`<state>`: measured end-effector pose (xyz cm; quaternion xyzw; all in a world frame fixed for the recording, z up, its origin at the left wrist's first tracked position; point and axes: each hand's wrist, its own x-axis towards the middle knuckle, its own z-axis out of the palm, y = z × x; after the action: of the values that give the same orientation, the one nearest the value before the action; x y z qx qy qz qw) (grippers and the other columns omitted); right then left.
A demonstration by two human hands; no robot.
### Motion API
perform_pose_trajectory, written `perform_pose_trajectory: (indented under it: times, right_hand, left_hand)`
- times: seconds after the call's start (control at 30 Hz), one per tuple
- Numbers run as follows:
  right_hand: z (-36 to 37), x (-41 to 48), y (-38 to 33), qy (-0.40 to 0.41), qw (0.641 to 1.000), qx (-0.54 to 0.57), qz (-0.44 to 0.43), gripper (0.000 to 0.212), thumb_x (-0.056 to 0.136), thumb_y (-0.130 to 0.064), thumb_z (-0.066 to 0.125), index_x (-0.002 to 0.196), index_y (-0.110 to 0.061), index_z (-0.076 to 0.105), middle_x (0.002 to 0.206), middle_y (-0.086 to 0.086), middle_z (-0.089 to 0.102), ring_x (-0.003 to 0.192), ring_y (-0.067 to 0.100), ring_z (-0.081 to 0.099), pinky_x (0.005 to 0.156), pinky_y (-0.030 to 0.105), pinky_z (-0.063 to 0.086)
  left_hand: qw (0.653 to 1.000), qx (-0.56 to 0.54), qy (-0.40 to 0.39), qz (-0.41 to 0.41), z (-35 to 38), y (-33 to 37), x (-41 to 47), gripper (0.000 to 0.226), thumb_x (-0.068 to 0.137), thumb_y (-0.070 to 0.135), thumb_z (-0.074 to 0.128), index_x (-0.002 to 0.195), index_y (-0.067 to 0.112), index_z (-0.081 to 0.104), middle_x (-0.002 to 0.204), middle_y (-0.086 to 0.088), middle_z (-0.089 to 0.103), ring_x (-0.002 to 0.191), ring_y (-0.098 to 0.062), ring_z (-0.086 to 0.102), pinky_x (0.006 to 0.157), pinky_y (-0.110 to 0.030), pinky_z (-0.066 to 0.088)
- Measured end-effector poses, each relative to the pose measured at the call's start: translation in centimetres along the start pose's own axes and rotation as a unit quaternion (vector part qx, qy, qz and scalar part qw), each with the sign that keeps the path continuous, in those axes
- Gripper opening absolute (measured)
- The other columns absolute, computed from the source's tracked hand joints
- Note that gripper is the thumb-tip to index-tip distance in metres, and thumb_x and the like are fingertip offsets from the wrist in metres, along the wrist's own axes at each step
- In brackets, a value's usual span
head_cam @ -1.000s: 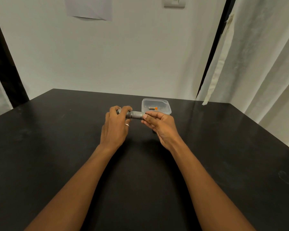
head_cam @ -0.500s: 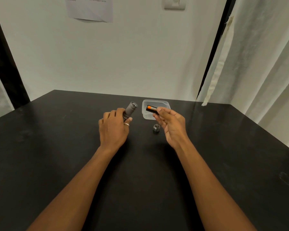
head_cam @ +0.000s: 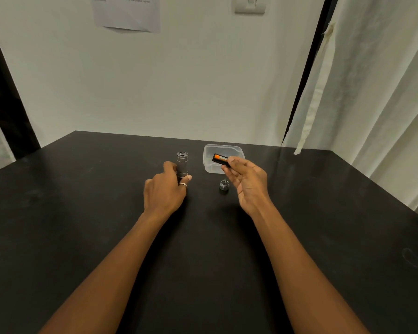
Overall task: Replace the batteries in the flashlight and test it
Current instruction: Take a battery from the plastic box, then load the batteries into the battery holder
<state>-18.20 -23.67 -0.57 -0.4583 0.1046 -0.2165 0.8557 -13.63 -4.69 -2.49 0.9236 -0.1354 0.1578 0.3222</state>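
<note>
My left hand (head_cam: pixel 165 189) grips the lower end of a grey metal flashlight body (head_cam: pixel 182 164), which stands nearly upright with its open end up. Between the fingertips of my right hand (head_cam: pixel 246 183) is a black battery with an orange end (head_cam: pixel 219 159), lying sideways in front of the clear plastic box (head_cam: pixel 209 162). The flashlight's end cap (head_cam: pixel 224 184), its spring pointing up, sits on the black table (head_cam: pixel 87 213) between my hands, just left of my right palm.
The clear box stands near the table's back edge, close to the white wall. A white curtain (head_cam: pixel 372 104) hangs at the right beside the table. A paper sheet (head_cam: pixel 127 13) and a wall switch (head_cam: pixel 250 4) are high on the wall.
My right hand pulled the battery out of the flashlight and carried it right, before the box. My left hand turned the body from horizontal to upright. The end cap now shows on the table.
</note>
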Motion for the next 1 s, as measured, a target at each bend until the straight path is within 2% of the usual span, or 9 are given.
perform_pose_trajectory:
  times: [0.17, 0.27, 0.37, 0.43, 0.53, 0.63, 0.7, 0.8, 1.0]
  right_hand:
    - [-0.1, -0.1, 0.0, -0.013, 1.000, -0.014, 0.002, 0.023, 0.089, -0.002, 0.075, 0.111, 0.004, 0.071, 0.111, 0.021, 0.076, 0.096, 0.027, 0.077, 0.079, 0.027, 0.064]
    - [-0.1, -0.1, 0.1, -0.006, 1.000, -0.025, 0.001, 0.024, 0.089, -0.004, 0.076, 0.112, 0.002, 0.071, 0.109, 0.019, 0.077, 0.096, 0.028, 0.077, 0.082, 0.031, 0.064]
    - [-0.1, 0.1, 0.1, 0.009, 0.998, -0.054, -0.007, 0.026, 0.090, -0.009, 0.076, 0.115, -0.003, 0.070, 0.105, 0.016, 0.078, 0.092, 0.026, 0.078, 0.081, 0.034, 0.063]
    - [-0.1, 0.1, 0.1, 0.015, 0.997, -0.076, -0.016, 0.028, 0.091, -0.013, 0.076, 0.117, -0.006, 0.069, 0.104, 0.014, 0.078, 0.089, 0.024, 0.077, 0.078, 0.035, 0.063]
    - [-0.1, 0.0, 0.1, 0.016, 0.995, -0.093, -0.019, 0.024, 0.092, -0.018, 0.075, 0.113, -0.008, 0.068, 0.102, 0.011, 0.079, 0.084, 0.020, 0.075, 0.072, 0.034, 0.061]
    - [-0.1, 0.0, 0.2, -0.015, 0.993, -0.111, -0.021, 0.016, 0.095, -0.020, 0.072, 0.107, -0.010, 0.070, 0.100, 0.010, 0.078, 0.082, 0.018, 0.072, 0.066, 0.031, 0.056]
    - [-0.1, 0.0, 0.3, -0.037, 0.991, -0.123, -0.023, 0.015, 0.096, -0.021, 0.071, 0.107, -0.010, 0.071, 0.100, 0.011, 0.078, 0.082, 0.017, 0.070, 0.065, 0.030, 0.053]
    - [0.0, -0.1, 0.6, -0.064, 0.986, -0.149, -0.028, 0.013, 0.096, -0.020, 0.070, 0.104, -0.011, 0.072, 0.097, 0.009, 0.076, 0.082, 0.017, 0.067, 0.065, 0.029, 0.051]
    - [0.6, -0.8, 1.1, -0.101, 0.970, -0.215, -0.047, 0.024, 0.096, -0.020, 0.071, 0.108, 0.000, 0.072, 0.089, 0.012, 0.075, 0.075, 0.016, 0.070, 0.069, 0.031, 0.057]
  left_hand:
    - [1.000, 0.007, 0.002, 0.001, 0.1, -0.3, 0.2, 0.053, 0.095, 0.054, 0.061, 0.126, 0.015, 0.045, 0.113, -0.007, 0.071, 0.101, -0.030, 0.068, 0.092, -0.048, 0.052]
    - [0.998, 0.014, 0.062, 0.009, 0.3, -0.3, 0.2, 0.067, 0.087, 0.065, 0.065, 0.127, 0.014, 0.050, 0.124, -0.008, 0.063, 0.116, -0.032, 0.058, 0.093, -0.047, 0.049]
    - [0.982, -0.002, 0.174, 0.072, 0.1, 0.1, 0.1, 0.047, 0.094, 0.057, 0.059, 0.116, 0.015, 0.058, 0.115, -0.006, 0.062, 0.103, -0.025, 0.058, 0.080, -0.037, 0.048]
    - [0.973, -0.067, 0.191, 0.113, 0.0, 0.5, 0.1, 0.028, 0.100, 0.045, 0.057, 0.104, 0.017, 0.059, 0.101, 0.000, 0.061, 0.087, -0.015, 0.058, 0.068, -0.027, 0.045]
    - [0.972, -0.126, 0.127, 0.151, 0.5, 1.0, -0.3, 0.023, 0.104, 0.037, 0.053, 0.093, 0.019, 0.062, 0.087, 0.007, 0.060, 0.076, -0.007, 0.057, 0.064, -0.024, 0.045]
    - [0.971, -0.214, 0.023, 0.102, 1.1, 2.1, -0.6, 0.022, 0.106, 0.035, 0.050, 0.109, 0.022, 0.067, 0.093, 0.009, 0.066, 0.077, -0.007, 0.065, 0.064, -0.024, 0.055]
    - [0.947, -0.314, -0.063, 0.020, 1.3, 3.0, -0.9, 0.025, 0.107, 0.035, 0.047, 0.117, 0.021, 0.066, 0.100, 0.003, 0.071, 0.072, -0.007, 0.069, 0.058, -0.022, 0.057]
    - [0.892, -0.420, -0.155, -0.059, 1.2, 3.4, -0.9, 0.037, 0.108, 0.039, 0.043, 0.118, 0.014, 0.068, 0.104, -0.010, 0.075, 0.079, -0.015, 0.074, 0.064, -0.027, 0.061]
    - [0.828, -0.508, -0.218, -0.098, 0.3, 2.8, -0.5, 0.039, 0.108, 0.035, 0.046, 0.113, 0.007, 0.074, 0.103, -0.012, 0.079, 0.097, -0.022, 0.077, 0.080, -0.030, 0.060]
